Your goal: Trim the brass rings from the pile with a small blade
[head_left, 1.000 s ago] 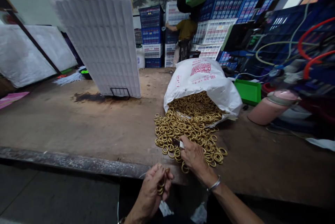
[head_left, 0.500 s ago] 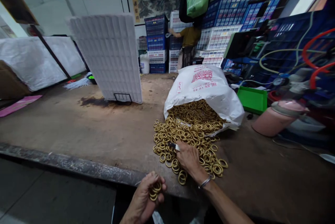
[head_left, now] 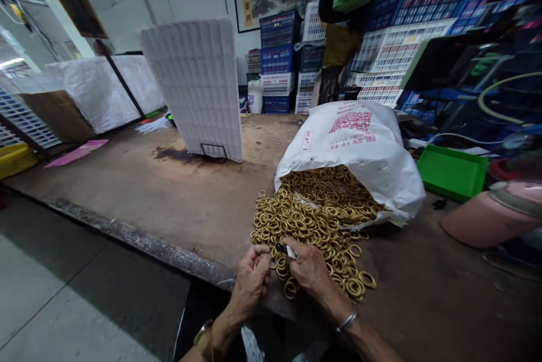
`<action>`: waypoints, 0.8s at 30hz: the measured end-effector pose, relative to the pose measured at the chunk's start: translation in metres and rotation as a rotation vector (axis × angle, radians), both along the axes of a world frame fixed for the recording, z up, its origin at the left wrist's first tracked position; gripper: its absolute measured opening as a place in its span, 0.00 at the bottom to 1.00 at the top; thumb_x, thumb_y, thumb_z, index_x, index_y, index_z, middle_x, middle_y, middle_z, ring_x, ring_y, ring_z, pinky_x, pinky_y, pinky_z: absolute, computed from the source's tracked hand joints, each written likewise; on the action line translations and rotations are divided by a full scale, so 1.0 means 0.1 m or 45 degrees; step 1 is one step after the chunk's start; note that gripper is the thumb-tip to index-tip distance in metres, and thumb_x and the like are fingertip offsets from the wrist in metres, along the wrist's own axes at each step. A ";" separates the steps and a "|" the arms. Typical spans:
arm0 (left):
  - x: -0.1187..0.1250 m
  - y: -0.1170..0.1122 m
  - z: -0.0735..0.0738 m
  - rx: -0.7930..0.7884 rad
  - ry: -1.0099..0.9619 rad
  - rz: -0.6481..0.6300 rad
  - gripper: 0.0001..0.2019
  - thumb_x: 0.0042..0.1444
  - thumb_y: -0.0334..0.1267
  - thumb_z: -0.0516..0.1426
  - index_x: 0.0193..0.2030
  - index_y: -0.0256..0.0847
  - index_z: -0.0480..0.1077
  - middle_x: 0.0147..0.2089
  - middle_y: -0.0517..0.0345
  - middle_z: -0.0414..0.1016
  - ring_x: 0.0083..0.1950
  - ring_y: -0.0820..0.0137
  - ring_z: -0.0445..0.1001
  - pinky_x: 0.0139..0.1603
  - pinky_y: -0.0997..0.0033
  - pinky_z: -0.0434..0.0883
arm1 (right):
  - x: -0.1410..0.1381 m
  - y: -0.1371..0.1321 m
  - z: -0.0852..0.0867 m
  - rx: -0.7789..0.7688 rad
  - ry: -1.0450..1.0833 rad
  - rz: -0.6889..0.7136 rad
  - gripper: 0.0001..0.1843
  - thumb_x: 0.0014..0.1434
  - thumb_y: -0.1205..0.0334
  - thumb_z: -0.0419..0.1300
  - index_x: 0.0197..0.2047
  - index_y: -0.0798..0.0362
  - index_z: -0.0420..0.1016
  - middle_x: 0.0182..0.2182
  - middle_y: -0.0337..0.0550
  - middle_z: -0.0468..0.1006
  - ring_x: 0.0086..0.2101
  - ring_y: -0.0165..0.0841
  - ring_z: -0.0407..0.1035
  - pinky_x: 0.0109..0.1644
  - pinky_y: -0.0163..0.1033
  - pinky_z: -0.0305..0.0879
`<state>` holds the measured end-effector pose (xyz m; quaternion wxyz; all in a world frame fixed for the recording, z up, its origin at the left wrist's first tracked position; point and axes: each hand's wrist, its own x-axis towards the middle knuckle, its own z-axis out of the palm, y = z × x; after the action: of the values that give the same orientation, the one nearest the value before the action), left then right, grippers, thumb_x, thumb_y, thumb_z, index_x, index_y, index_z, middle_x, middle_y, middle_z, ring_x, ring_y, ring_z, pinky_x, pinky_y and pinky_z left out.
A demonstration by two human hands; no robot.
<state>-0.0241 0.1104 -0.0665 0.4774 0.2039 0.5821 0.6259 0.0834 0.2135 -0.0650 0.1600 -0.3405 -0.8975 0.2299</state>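
Observation:
A heap of gold-coloured rings (head_left: 305,221) spills from the open mouth of a white printed sack (head_left: 351,139) onto the table. At the heap's near edge, my right hand (head_left: 311,271) is closed on a small tool with a dark tip (head_left: 281,248) and a pale body, its tip pointing left. My left hand (head_left: 250,277) is just left of that tip, fingers curled in over the table's front edge. A bit of gold shows between its fingers; most of what it holds is hidden.
A pale ribbed panel (head_left: 197,88) leans upright on a wire stand (head_left: 214,152) at mid-table. Right of the sack are a green tray (head_left: 453,173) and a pink container (head_left: 486,215). Stacked crates (head_left: 277,60) and a person (head_left: 339,51) are behind.
My left hand has come up and turned inward towards the tool, so the rings in it are now mostly hidden. My right hand has shifted slightly nearer. The view has swung left.

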 end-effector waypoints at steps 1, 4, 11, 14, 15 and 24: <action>0.02 0.02 0.00 0.014 0.067 -0.001 0.16 0.47 0.48 0.57 0.37 0.39 0.63 0.18 0.70 0.57 0.16 0.81 0.53 0.16 0.81 0.51 | 0.01 -0.02 0.01 -0.015 0.016 0.036 0.14 0.50 0.71 0.47 0.32 0.50 0.72 0.24 0.38 0.75 0.27 0.28 0.67 0.29 0.30 0.51; 0.04 0.06 -0.03 0.099 0.316 0.029 0.12 0.48 0.45 0.56 0.31 0.37 0.65 0.22 0.66 0.61 0.22 0.79 0.58 0.23 0.80 0.58 | 0.02 -0.08 0.05 -0.111 0.102 0.143 0.12 0.51 0.69 0.47 0.28 0.51 0.70 0.22 0.37 0.72 0.24 0.27 0.64 0.28 0.30 0.51; 0.07 -0.03 0.04 0.130 0.449 0.017 0.10 0.52 0.41 0.52 0.26 0.37 0.64 0.21 0.66 0.59 0.22 0.78 0.57 0.24 0.79 0.57 | -0.01 -0.14 0.01 -0.832 0.446 0.117 0.21 0.55 0.49 0.45 0.20 0.54 0.63 0.16 0.34 0.62 0.20 0.25 0.55 0.24 0.30 0.52; 0.08 -0.07 0.09 0.113 0.335 -0.008 0.10 0.51 0.43 0.53 0.26 0.37 0.64 0.19 0.67 0.59 0.20 0.80 0.55 0.21 0.80 0.56 | -0.05 -0.17 -0.02 -0.940 0.478 0.049 0.22 0.53 0.47 0.47 0.18 0.54 0.62 0.16 0.34 0.61 0.20 0.25 0.55 0.25 0.31 0.53; 0.07 -0.08 0.10 0.094 0.285 -0.021 0.11 0.50 0.44 0.54 0.27 0.38 0.63 0.18 0.68 0.58 0.19 0.80 0.55 0.20 0.80 0.55 | -0.06 -0.18 -0.02 -0.957 0.488 0.023 0.21 0.52 0.47 0.48 0.19 0.54 0.62 0.16 0.34 0.61 0.20 0.25 0.55 0.25 0.31 0.53; -0.11 -0.26 0.08 0.035 -0.276 -0.238 0.17 0.46 0.51 0.56 0.32 0.39 0.60 0.22 0.67 0.61 0.16 0.84 0.54 0.14 0.83 0.45 | -0.19 -0.32 0.04 -0.915 0.501 -0.027 0.15 0.50 0.51 0.52 0.24 0.55 0.67 0.19 0.35 0.66 0.22 0.26 0.59 0.27 0.31 0.55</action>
<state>-0.0355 0.0844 -0.0587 0.5909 0.1950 0.4969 0.6049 0.0646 0.1813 -0.0612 0.2018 -0.3336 -0.7087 0.5880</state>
